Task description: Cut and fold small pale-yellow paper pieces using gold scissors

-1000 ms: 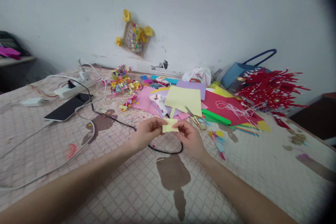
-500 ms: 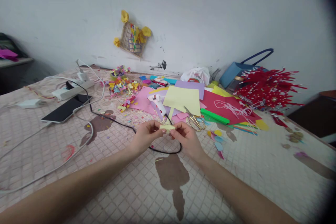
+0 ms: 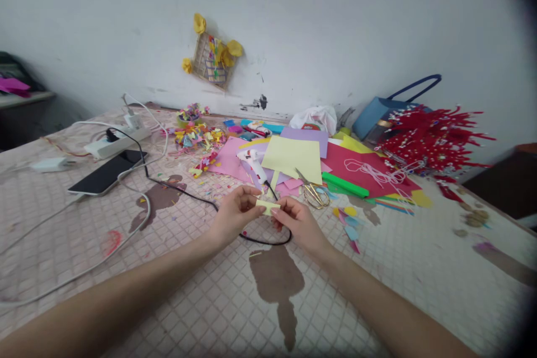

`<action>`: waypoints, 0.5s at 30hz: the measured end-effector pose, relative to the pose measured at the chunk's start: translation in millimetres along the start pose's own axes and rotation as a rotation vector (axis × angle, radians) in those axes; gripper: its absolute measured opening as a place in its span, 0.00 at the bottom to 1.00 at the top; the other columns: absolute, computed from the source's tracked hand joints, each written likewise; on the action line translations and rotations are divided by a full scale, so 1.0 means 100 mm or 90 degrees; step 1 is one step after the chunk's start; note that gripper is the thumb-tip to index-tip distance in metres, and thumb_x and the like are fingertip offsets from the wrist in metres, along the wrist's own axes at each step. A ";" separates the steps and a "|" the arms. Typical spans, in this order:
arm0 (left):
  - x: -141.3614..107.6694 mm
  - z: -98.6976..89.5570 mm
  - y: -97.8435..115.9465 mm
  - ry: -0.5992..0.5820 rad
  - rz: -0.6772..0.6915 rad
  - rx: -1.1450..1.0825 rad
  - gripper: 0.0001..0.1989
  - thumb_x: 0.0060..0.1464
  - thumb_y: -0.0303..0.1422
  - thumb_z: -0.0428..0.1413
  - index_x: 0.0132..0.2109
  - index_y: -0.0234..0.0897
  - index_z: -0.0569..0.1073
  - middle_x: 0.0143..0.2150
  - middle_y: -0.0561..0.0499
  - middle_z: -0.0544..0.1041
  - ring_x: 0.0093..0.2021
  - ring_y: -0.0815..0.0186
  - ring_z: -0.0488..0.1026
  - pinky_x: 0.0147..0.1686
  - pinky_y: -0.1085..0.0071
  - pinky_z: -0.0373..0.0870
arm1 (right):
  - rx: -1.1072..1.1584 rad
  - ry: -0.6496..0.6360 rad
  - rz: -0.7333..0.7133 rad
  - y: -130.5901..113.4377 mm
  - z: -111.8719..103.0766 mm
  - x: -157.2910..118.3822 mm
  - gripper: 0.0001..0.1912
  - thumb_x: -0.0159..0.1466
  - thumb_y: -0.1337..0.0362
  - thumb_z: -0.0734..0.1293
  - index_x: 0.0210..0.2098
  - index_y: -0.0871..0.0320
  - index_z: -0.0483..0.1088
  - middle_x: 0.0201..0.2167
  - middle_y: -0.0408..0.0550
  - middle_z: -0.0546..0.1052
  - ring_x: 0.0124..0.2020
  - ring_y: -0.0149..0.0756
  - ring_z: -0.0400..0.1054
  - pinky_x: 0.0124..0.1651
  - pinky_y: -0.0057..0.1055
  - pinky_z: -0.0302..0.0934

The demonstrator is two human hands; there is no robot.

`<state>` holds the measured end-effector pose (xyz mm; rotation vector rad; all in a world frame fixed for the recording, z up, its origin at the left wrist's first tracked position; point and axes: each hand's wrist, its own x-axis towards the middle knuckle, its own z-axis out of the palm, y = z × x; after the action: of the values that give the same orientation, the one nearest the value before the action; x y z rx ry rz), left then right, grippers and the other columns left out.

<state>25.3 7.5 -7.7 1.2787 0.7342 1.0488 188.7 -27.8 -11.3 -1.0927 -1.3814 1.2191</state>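
Between my two hands is a small pale yellow paper piece [image 3: 268, 207], held flat over the tiled-pattern table. My left hand [image 3: 239, 212] pinches its left end between thumb and fingers. At the right end, my right hand [image 3: 297, 220] pinches it the same way. Just beyond my hands lie a white glue gun [image 3: 253, 165], a pale yellow sheet [image 3: 292, 158] and gold-handled scissors [image 3: 312, 190]. The glue gun's black cable [image 3: 268, 243] loops on the table below my hands.
On the left are a phone [image 3: 108, 172], a power strip [image 3: 117, 143] and white cables. Paper scraps [image 3: 199, 138] lie at the back. A green stick [image 3: 344, 184], red paper [image 3: 356, 164], white string [image 3: 384, 173] and red beaded sprays [image 3: 436, 140] are on the right.
The small paper piece has tilted, so more of its face shows, and my fingers have shifted slightly around it. The whole view has moved a little.
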 end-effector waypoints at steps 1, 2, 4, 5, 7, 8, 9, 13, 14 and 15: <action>0.00 0.00 0.00 0.000 0.002 0.003 0.15 0.44 0.30 0.60 0.39 0.33 0.64 0.27 0.53 0.73 0.27 0.72 0.69 0.28 0.76 0.63 | -0.001 -0.002 0.002 0.00 0.00 0.00 0.10 0.58 0.57 0.64 0.29 0.59 0.65 0.21 0.40 0.67 0.22 0.27 0.60 0.25 0.25 0.57; 0.00 0.00 0.00 0.001 0.005 0.007 0.15 0.44 0.30 0.59 0.39 0.33 0.64 0.27 0.54 0.72 0.27 0.72 0.69 0.27 0.76 0.63 | -0.003 -0.004 0.003 0.00 0.00 0.00 0.10 0.58 0.58 0.64 0.29 0.59 0.66 0.21 0.40 0.67 0.22 0.27 0.60 0.25 0.25 0.57; 0.00 -0.01 0.00 0.000 0.009 0.021 0.14 0.45 0.30 0.59 0.39 0.33 0.64 0.26 0.54 0.72 0.26 0.73 0.68 0.27 0.76 0.62 | -0.009 -0.008 0.001 0.00 0.00 0.00 0.10 0.57 0.58 0.64 0.28 0.59 0.66 0.21 0.40 0.67 0.22 0.26 0.60 0.25 0.24 0.57; 0.00 -0.01 0.00 0.000 0.010 0.032 0.14 0.45 0.30 0.59 0.39 0.33 0.64 0.25 0.55 0.71 0.26 0.73 0.68 0.26 0.76 0.62 | -0.012 -0.010 -0.001 0.00 0.00 0.00 0.10 0.57 0.58 0.65 0.28 0.59 0.66 0.21 0.40 0.67 0.21 0.26 0.60 0.25 0.24 0.56; 0.01 -0.02 0.00 -0.003 0.011 0.051 0.15 0.45 0.30 0.59 0.39 0.33 0.64 0.25 0.55 0.71 0.26 0.72 0.68 0.26 0.76 0.62 | -0.022 -0.011 -0.001 0.00 -0.01 0.01 0.10 0.58 0.58 0.64 0.27 0.59 0.66 0.20 0.39 0.66 0.21 0.26 0.60 0.24 0.24 0.56; 0.01 -0.03 0.00 -0.004 0.010 0.055 0.15 0.45 0.30 0.59 0.39 0.33 0.65 0.25 0.55 0.71 0.25 0.72 0.68 0.26 0.76 0.62 | -0.027 -0.011 0.002 0.00 -0.02 0.02 0.10 0.58 0.58 0.64 0.26 0.59 0.66 0.20 0.39 0.66 0.20 0.26 0.59 0.24 0.24 0.55; 0.02 -0.03 -0.01 -0.004 0.007 0.054 0.15 0.44 0.30 0.59 0.39 0.33 0.65 0.25 0.55 0.71 0.25 0.72 0.68 0.27 0.76 0.63 | -0.029 -0.014 0.007 0.00 -0.02 0.02 0.11 0.58 0.58 0.64 0.26 0.59 0.66 0.19 0.39 0.66 0.20 0.26 0.60 0.24 0.24 0.55; 0.07 -0.08 -0.02 0.012 -0.009 0.028 0.16 0.44 0.31 0.59 0.39 0.32 0.64 0.24 0.55 0.71 0.24 0.72 0.68 0.26 0.75 0.64 | -0.008 -0.043 0.039 0.00 -0.03 0.03 0.12 0.58 0.56 0.63 0.27 0.60 0.67 0.20 0.41 0.69 0.20 0.26 0.62 0.24 0.24 0.57; 0.08 -0.08 -0.01 0.016 -0.012 0.025 0.16 0.44 0.32 0.60 0.39 0.32 0.64 0.24 0.55 0.71 0.24 0.72 0.68 0.26 0.75 0.64 | 0.002 -0.050 0.047 0.01 -0.03 0.03 0.12 0.58 0.56 0.63 0.27 0.60 0.67 0.21 0.41 0.70 0.21 0.26 0.62 0.24 0.24 0.58; 0.08 -0.09 -0.01 0.019 -0.014 0.023 0.16 0.43 0.32 0.60 0.39 0.32 0.64 0.24 0.55 0.71 0.24 0.72 0.68 0.25 0.75 0.64 | 0.010 -0.053 0.054 0.01 -0.03 0.03 0.12 0.58 0.56 0.63 0.27 0.60 0.67 0.22 0.42 0.71 0.21 0.26 0.63 0.25 0.24 0.58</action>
<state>20.6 18.2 -9.3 1.2849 0.7912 1.0435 191.0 -24.5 -11.8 -1.1099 -1.3974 1.3474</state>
